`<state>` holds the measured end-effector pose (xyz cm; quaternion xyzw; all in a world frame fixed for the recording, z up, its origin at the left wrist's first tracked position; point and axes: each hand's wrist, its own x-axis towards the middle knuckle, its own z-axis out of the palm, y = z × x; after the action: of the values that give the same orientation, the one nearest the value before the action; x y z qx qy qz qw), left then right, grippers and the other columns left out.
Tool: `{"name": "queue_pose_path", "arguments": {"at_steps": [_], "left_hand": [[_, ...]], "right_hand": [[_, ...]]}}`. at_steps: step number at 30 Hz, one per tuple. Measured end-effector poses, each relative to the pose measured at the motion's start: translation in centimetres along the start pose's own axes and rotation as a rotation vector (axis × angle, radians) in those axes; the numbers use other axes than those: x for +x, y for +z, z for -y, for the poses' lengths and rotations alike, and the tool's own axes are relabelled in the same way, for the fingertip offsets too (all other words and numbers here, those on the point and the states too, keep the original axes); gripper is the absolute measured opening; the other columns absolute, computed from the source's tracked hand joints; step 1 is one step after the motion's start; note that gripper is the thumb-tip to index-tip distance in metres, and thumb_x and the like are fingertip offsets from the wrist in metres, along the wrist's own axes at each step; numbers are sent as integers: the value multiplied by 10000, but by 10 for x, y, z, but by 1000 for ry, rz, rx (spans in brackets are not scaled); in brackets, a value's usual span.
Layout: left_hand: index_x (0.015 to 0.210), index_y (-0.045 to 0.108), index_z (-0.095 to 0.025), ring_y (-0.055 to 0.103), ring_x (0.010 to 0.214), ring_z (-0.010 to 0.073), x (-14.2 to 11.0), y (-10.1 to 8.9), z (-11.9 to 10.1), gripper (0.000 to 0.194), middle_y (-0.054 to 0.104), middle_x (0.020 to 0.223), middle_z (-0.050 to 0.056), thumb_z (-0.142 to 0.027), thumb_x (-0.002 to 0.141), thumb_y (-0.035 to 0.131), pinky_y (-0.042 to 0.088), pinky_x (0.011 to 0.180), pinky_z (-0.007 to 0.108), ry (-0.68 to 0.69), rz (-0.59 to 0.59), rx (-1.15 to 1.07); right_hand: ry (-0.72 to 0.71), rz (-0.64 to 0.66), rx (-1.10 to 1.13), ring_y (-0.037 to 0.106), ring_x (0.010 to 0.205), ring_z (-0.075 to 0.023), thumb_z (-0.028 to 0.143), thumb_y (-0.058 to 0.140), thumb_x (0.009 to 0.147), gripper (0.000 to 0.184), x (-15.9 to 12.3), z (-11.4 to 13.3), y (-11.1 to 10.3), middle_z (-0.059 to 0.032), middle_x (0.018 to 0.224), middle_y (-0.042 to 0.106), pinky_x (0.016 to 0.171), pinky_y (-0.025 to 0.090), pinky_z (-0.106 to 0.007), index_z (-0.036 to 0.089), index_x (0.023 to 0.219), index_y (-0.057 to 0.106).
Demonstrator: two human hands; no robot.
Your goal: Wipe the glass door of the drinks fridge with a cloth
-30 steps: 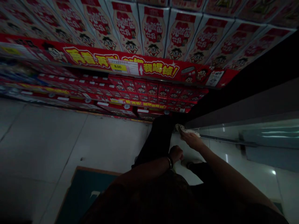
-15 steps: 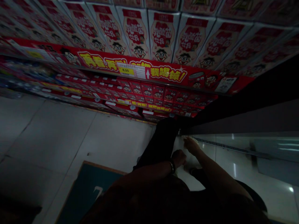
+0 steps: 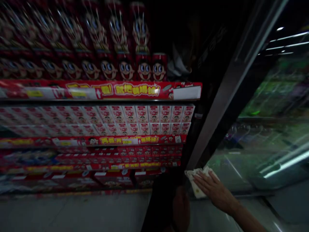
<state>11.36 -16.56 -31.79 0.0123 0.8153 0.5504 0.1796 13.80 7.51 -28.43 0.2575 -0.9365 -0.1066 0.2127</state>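
Observation:
My right hand (image 3: 212, 190) lies with fingers stretched over a pale folded cloth (image 3: 198, 190), holding it against the lower part of a glass panel (image 3: 231, 170). The cloth is whitish, with a crumpled upper edge beside the panel's metal frame (image 3: 210, 125). Lower and to the left, my left hand (image 3: 181, 206) hangs in shadow near my dark trouser leg (image 3: 158, 203). Its fingers are too dark to make out, and I cannot see whether anything is in them.
Shelves to the left carry red cartoon-faced packs (image 3: 126, 69), white-and-red drink cartons (image 3: 141, 114) and small red boxes (image 3: 145, 154). Red label strips (image 3: 135, 89) run along their edges. Larger red boxes (image 3: 113, 178) stand at the bottom, above the tiled floor (image 3: 96, 212). Reflections blur the glass.
My view has lifted from the floor to the shelves and glass. My right hand, bent low before, is now stretched out flat on the cloth at the panel. The left hand hangs lower in view.

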Motion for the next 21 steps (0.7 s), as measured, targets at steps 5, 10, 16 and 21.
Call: {"name": "queue_pose_path", "arguments": {"at_steps": [5,10,16,21], "left_hand": [[1535,555,-175,640,1351,288,27,-28,-112,581,635,1506,179,-533,1111,380,497,1195,469,460,-195,-31],[1643,456,-191,521,1532,278,57,-35,-206,556,516,1657,169,-390,1124,431,486,1262,450,881,-371,100],[1739,295,-194,444,1598,315,116,-21,-278,762,432,1725,168,-373,1058,586,473,1287,495,1142,-569,271],[1768,198,-180,409,1615,364,136,-15,-313,987,361,1758,191,-454,975,717,485,1275,535,1144,-641,279]], "right_hand": [[99,-226,-125,137,1727,-297,151,497,992,688,71,-60,-98,-3,1795,333,1422,-38,-597,253,1672,508],[241,-538,-247,96,1736,-340,177,486,955,886,153,-123,-195,-59,1792,315,1422,16,-641,256,1797,219],[387,-743,-330,176,1709,-425,229,518,980,914,231,-193,-314,-86,1828,207,1324,249,-787,309,1805,133],[411,-812,-429,201,1702,-420,279,583,1003,765,273,-244,-401,-67,1844,170,1325,263,-778,303,1731,351]]}}
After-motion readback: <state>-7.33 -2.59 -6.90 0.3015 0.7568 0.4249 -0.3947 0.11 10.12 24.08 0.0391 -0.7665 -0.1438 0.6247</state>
